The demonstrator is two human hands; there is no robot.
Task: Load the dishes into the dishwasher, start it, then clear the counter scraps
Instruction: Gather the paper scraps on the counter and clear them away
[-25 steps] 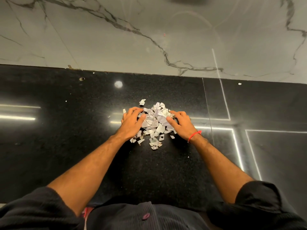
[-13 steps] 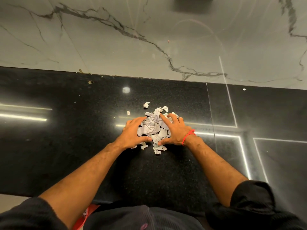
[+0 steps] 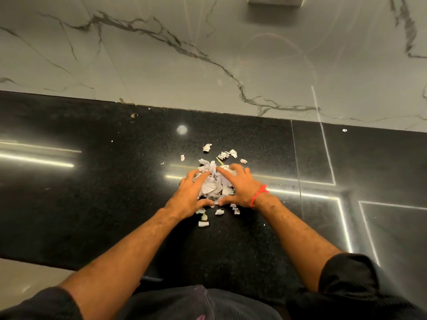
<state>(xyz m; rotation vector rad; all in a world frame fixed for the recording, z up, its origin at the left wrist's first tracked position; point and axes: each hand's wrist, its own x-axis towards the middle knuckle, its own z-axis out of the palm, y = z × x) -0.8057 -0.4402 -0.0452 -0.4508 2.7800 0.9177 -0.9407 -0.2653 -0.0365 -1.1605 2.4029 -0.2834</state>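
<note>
Black polished stone counter (image 3: pixel 92 204) carries my heap of torn white paper scraps (image 3: pixel 213 185), roundish, no clear long axis; left hand (image 3: pixel 190 197) and right hand (image 3: pixel 240 190) cup it, thumbs nearly touching.

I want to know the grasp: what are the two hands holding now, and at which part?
Both the left hand and right hand cup the pile of paper scraps by its two sides, thumbs nearly meeting at its near edge.
</note>
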